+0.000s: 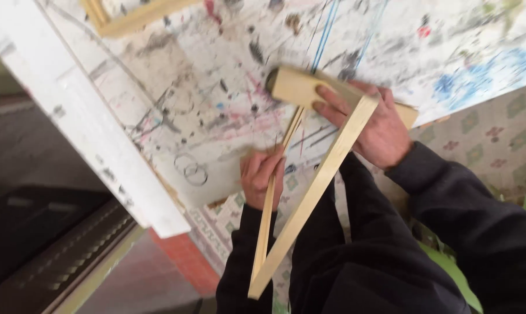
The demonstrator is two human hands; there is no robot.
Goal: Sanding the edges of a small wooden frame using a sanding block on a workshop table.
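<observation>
A: Head view, left to right: a white board (94,139) runs from ten o'clock down toward six; beside it lies the paint-marked table (216,75), with a wooden frame corner (129,17) at its top edge, about eleven o'clock.

B: And the hands?

A: The left hand (261,177) sits near centre, fingers curled tight round a thin strip (271,197); that strip runs from the block down toward six o'clock. The right hand (370,125), at about two o'clock from the left, presses flat on a wooden block (298,87), fingers spread rather than gripping; a thicker slat (315,192) crosses under its fingers and slants down to seven o'clock.

B: Where does the wood rest?

A: Only the block end lies on the table; both long pieces hang off the edge over the patterned floor (495,139).

B: What could go wrong?

A: I'd judge the overhang the risk; if the flat palm eases, the slat could pivot and drop; the thin strip might flex or snap under a hard squeeze; the picture is blurred, so the joint itself I cannot tell.
</observation>
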